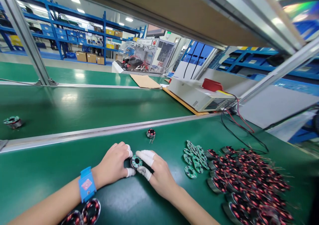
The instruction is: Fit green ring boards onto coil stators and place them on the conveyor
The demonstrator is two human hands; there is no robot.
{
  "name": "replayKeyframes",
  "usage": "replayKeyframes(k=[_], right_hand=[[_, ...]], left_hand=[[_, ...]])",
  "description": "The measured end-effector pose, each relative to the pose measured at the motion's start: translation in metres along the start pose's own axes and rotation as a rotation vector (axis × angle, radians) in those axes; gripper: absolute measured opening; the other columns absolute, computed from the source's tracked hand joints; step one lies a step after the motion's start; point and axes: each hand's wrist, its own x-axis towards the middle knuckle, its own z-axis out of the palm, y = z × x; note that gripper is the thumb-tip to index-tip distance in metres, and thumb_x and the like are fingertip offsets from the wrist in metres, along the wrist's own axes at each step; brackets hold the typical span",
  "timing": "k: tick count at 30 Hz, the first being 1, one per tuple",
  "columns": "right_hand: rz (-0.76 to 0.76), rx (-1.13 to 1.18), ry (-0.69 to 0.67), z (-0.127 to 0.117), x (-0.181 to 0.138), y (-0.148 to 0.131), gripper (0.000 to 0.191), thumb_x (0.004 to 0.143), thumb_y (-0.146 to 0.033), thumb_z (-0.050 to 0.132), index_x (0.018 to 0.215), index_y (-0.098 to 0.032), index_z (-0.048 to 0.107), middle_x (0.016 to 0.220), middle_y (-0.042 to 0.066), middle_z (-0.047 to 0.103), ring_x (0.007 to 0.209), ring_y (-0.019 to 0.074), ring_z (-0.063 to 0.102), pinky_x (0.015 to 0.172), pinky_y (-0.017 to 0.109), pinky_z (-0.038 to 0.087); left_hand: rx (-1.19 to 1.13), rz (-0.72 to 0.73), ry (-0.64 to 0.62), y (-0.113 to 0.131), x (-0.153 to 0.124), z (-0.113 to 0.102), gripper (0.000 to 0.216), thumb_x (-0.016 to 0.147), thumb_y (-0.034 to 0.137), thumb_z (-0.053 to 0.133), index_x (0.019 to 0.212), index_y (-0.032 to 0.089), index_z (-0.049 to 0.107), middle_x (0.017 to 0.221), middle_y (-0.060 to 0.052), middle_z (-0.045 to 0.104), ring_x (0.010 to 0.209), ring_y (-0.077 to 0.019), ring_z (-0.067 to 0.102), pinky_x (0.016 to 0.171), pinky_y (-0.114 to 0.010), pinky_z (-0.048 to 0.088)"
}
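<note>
Between my two hands, on the green bench top, sits a small motor stator with a ring-shaped green circuit board (136,161) on it. My left hand (116,162), wearing a blue wrist strap (87,184), pinches it from the left with thumb and forefinger. My right hand (157,172) closes on its right side, its fingertips at the board's edge. White finger cots cover the working fingertips of both. Just beyond them stands one copper-wound stator (151,133) with wire ends sticking out. Two larger stators (91,211) lie below my left forearm, partly cut off by the frame.
Loose ring circuit boards (190,172) lie right of my hands, beside a big cluster of wound stators (246,175). A metal rail (74,134) crosses behind. Past it are a stator with a board (13,121) and a grey instrument (196,94) with red and black cables.
</note>
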Motion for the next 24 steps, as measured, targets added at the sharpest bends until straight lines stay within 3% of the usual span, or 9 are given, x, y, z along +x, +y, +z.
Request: replayKeyframes(k=[15,24], right_hand=[[0.075,-0.019,-0.045,0.003,0.000,0.001,0.035,0.088,-0.037,0.050,0.115,-0.017,0.060,0.104,0.011,0.067,0.093,0.0248,0.061,0.080,0.038,0.050],[0.196,0.015,-0.125,-0.003,0.002,-0.010,0.031,0.084,-0.033,0.055,0.111,-0.020,0.063,0.102,0.010,0.067,0.092,0.0258,0.059,0.079,0.039,0.047]], left_hand=[[-0.014,-0.023,-0.049,0.003,-0.001,-0.006,0.024,0.073,0.039,0.066,0.077,0.018,0.057,0.084,-0.002,0.056,0.082,-0.0193,0.047,0.070,-0.030,0.032],[-0.014,-0.028,-0.026,0.003,0.000,-0.004,0.020,0.072,0.036,0.066,0.075,0.018,0.057,0.084,-0.002,0.057,0.083,-0.0196,0.048,0.071,-0.031,0.032]])
